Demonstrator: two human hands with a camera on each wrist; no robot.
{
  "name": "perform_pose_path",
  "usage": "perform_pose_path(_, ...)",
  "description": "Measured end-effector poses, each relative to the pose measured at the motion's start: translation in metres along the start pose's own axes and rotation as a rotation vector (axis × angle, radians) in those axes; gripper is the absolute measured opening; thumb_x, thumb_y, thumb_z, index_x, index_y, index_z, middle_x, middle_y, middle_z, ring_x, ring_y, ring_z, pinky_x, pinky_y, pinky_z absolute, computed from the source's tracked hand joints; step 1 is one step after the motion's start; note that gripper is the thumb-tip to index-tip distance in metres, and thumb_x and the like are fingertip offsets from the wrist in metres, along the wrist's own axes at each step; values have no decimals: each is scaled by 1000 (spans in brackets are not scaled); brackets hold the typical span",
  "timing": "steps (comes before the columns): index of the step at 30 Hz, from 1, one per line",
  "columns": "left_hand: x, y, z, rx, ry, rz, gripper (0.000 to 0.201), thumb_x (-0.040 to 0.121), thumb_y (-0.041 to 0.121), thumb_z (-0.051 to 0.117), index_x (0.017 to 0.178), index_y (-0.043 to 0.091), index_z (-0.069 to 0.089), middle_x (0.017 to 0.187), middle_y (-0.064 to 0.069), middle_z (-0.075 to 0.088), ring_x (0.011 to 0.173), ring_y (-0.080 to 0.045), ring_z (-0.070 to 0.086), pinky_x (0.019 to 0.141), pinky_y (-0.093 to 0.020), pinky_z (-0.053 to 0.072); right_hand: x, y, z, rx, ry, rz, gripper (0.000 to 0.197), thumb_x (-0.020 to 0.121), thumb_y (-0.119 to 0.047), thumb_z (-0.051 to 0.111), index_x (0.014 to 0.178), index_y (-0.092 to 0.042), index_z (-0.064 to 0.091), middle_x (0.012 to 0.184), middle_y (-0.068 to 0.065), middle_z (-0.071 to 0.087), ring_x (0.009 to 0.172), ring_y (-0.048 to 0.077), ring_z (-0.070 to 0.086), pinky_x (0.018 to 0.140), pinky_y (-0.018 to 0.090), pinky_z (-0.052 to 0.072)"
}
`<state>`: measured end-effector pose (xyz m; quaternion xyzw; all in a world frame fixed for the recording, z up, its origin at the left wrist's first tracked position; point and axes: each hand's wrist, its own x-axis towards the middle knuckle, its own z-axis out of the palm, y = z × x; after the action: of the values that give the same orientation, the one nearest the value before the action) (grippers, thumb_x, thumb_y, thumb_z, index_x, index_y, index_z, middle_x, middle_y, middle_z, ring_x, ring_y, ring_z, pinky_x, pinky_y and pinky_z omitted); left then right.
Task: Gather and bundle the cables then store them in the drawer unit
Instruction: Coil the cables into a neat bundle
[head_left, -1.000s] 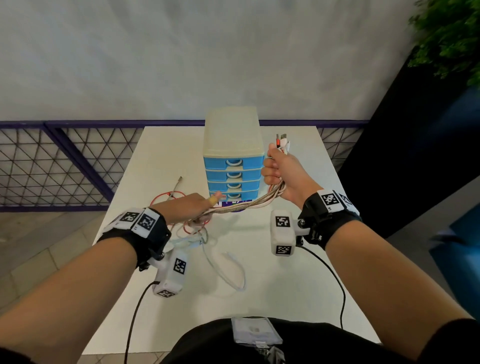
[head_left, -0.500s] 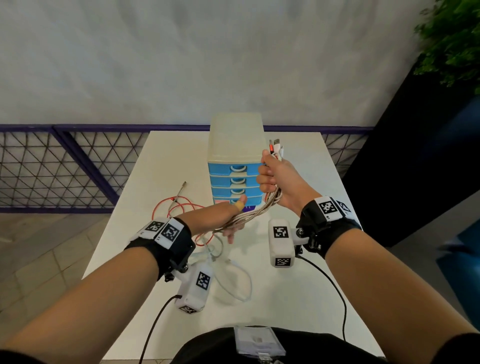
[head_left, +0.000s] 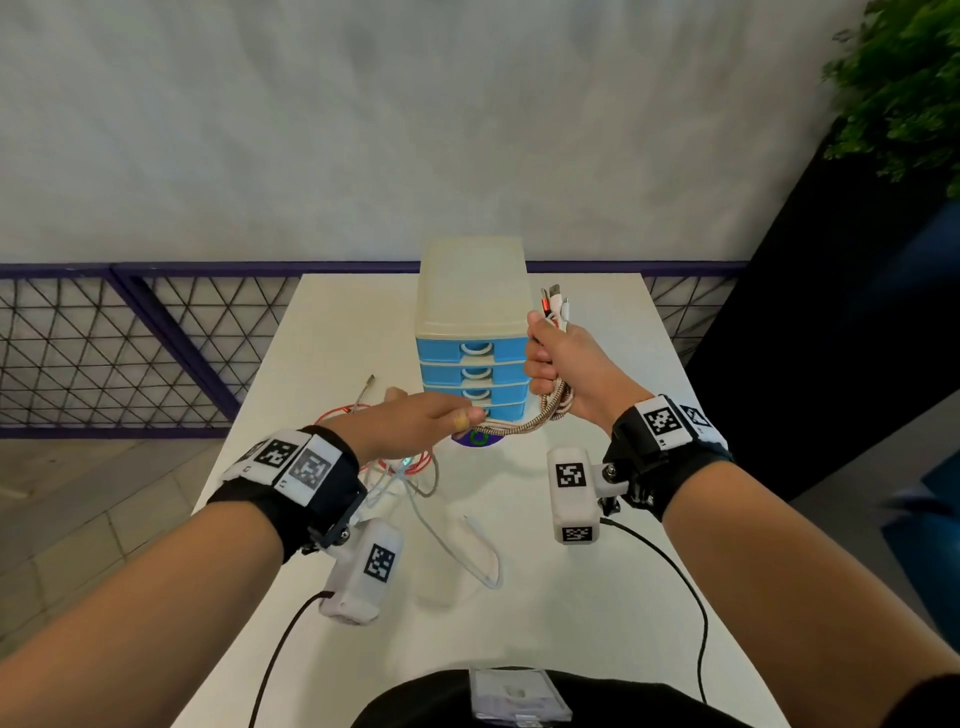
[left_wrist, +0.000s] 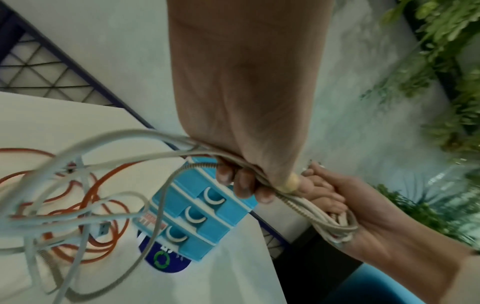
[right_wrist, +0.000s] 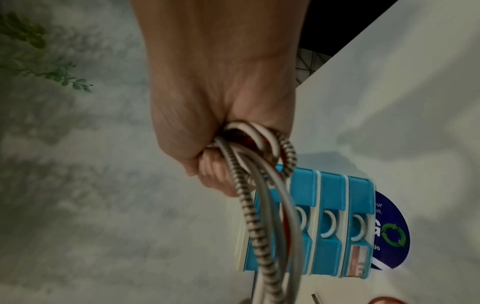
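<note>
Head view, both fists clasping cables (head_left: 511, 428), left hand (head_left: 410, 421) now lower, right hand (head_left: 563, 364) unmoved.

A white table (head_left: 597, 597) is standing before a purple railing (head_left: 156, 270) with wire mesh, and a grey wall (head_left: 363, 130) is rising behind it. A green plant (head_left: 904, 93) is hanging at the upper right. A blue sticker (right_wrist: 389, 232) is lying on the table.

White table (head_left: 597, 597), grey wall (head_left: 363, 130), purple railing (head_left: 156, 270)
</note>
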<state>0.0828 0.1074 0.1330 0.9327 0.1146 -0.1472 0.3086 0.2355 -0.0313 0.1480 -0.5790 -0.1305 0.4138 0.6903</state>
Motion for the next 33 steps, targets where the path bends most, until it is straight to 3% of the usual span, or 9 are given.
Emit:
perform_pose_path(5,3,21,-6,403,221,98,29,95,49,39,85,25,51,89,9,54,91,-14,43,73,-33,16,-1,5,6,-101,-65,99,30,100,-32,48,78,-12,50,65,4,50,53,13,52,55,27,53)
perform_pose_path(9,2,34,-8,509,331,170,15,93,43,49,99,29,51,92,14,48,93,-12,37,76,-31,14,-4,9,8,-88,-169,238,30,98,-35,51,91,-7,58,80,13,62,68,24,64,72,38,57)
perform_pose_path(11,3,35,-8,509,364,194,15,92,38,52,100,26,53,98,11,53,98,-13,41,81,-32,17,-6,10,10,-88,-242,285,42,98,-39,50,115,-2,58,86,16,63,70,26,64,84,46,53)
perform_pose_path(15,3,37,-10,411,365,247,15,88,29,58,100,20,57,110,6,62,103,-16,54,92,-37,34,-15,12,17,-108,-351,342,49,98,-45,46,130,-9,54,115,21,63,109,39,62,101,58,43)
perform_pose_path(18,-2,42,-12,232,413,179,33,75,35,74,100,22,56,94,3,67,89,-21,61,69,-31,43,-19,18,17,-91,-407,372,50,99,-49,38,126,-11,56,119,22,63,110,39,63,95,53,50)
perform_pose_path(21,-4,43,-12,153,424,19,61,63,41,82,97,23,34,73,3,60,67,-23,58,48,-29,30,-22,24,15,-65,-477,417,53,97,-53,35,121,-12,58,109,19,69,102,33,68,84,43,57)
perform_pose_path(26,5,37,-12,27,385,-75,70,57,41,85,99,21,32,68,-1,56,58,-20,51,47,-30,33,-21,32,20,-77,-456,338,46,100,-47,38,106,-4,55,82,19,68,42,8,49,44,21,47)
perform_pose_path(30,10,31,-17,-95,348,-159,66,61,44,84,100,16,39,73,0,54,59,-14,47,52,-26,35,-14,34,23,-156,-391,208,46,100,-45,42,75,-7,52,64,12,54,36,5,36,39,18,36)
perform_pose_path(33,11,20,-29,-191,143,-207,49,74,49,73,99,14,49,78,-1,60,62,-13,53,58,-25,41,-12,34,21,-223,-337,168,43,99,-45,44,70,-13,47,59,5,53,35,6,32,39,18,34)
